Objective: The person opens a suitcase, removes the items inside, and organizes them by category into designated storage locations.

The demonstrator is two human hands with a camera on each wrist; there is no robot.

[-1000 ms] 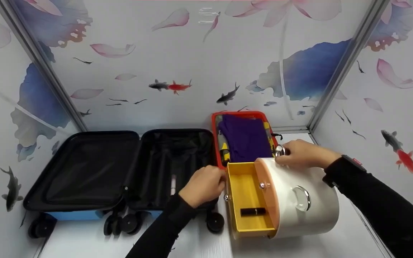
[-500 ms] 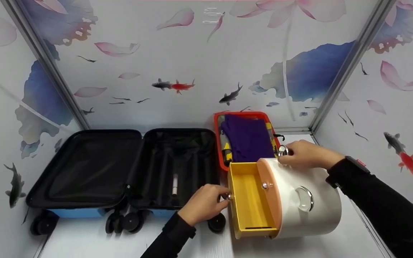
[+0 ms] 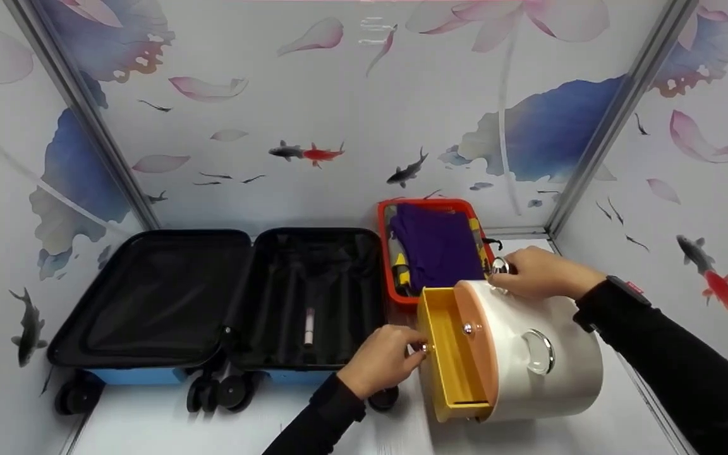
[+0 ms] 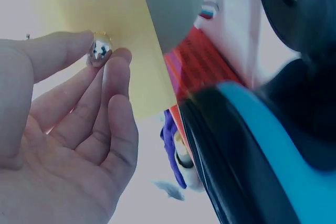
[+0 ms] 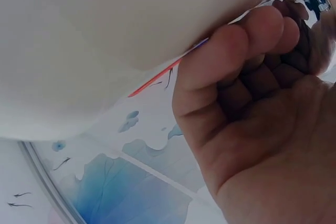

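A white rounded storage box (image 3: 553, 328) with a peach front panel (image 3: 474, 360) has its yellow drawer (image 3: 454, 354) partly out. My left hand (image 3: 386, 359) pinches the drawer's round silver knob (image 4: 100, 50) between thumb and fingertips, as the left wrist view shows. My right hand (image 3: 538, 272) grips a shiny silver handle (image 3: 499, 266) on the far side of the box; the right wrist view has its fingers (image 5: 228, 51) curled beside the white shell. A dark sliver of a black tube (image 3: 470, 402) shows at the drawer's near end, mostly hidden.
An open black-lined suitcase (image 3: 149, 303) lies to the left, with a small pinkish tube (image 3: 309, 326) in its right half. Behind the box stands a red basket (image 3: 384, 253) holding folded purple cloth (image 3: 436, 246). Another silver handle (image 3: 550, 352) sits on the box's near side.
My left hand came down to the knob and moved right with it; the yellow drawer slid further into the box. The black tube shifted to the drawer's near end. My right hand stayed at the handle.
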